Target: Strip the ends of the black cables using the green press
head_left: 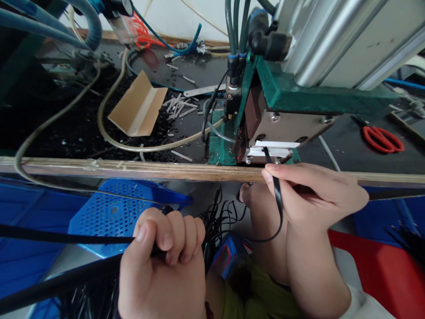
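Observation:
My left hand [166,261] is closed around black straps [66,235] that run off to the left edge. Between the thumb and fingertips of my right hand [308,190] a flat black strip [278,199] is pinched. Its upper end reaches the slot between two white-taped plates of the press [285,126], and the rest curves down below the table edge. Whether the tip lies inside the slot is hard to tell.
A folded piece of cardboard [141,106], small grey tubes [179,106] and black scraps lie left of the press. Red-handled scissors [381,138] are at the right. A blue stool [116,212] stands below the wooden table edge [149,170].

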A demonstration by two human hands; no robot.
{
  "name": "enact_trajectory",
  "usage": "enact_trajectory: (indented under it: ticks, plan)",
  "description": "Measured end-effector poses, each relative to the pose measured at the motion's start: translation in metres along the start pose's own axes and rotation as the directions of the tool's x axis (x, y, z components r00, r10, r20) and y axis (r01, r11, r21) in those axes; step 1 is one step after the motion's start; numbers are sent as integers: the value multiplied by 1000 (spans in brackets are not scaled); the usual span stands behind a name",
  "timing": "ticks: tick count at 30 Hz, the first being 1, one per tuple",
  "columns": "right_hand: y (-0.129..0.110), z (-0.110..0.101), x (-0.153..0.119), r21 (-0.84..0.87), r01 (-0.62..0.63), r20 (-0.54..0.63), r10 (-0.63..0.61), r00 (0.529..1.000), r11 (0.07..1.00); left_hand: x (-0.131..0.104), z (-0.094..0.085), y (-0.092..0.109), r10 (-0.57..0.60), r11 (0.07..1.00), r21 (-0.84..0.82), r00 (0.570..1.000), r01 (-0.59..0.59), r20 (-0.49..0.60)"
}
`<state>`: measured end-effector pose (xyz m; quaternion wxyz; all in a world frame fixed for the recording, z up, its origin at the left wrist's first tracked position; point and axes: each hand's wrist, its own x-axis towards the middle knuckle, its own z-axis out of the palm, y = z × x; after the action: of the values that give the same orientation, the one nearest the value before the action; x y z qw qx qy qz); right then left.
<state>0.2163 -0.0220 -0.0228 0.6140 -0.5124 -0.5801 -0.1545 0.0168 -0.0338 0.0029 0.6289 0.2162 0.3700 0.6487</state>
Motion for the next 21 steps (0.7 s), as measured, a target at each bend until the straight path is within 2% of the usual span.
enact_trajectory:
  ticks: [14,21]
  plan:
    - [2,0,3,38,11,-6,-11,1000,999,1,0,-1,-6,1000,-2,1000,6,16]
    - [1,-2,0,-15,30,39,-30,999,999,0,1,0,-21,999,-34,999,22,30]
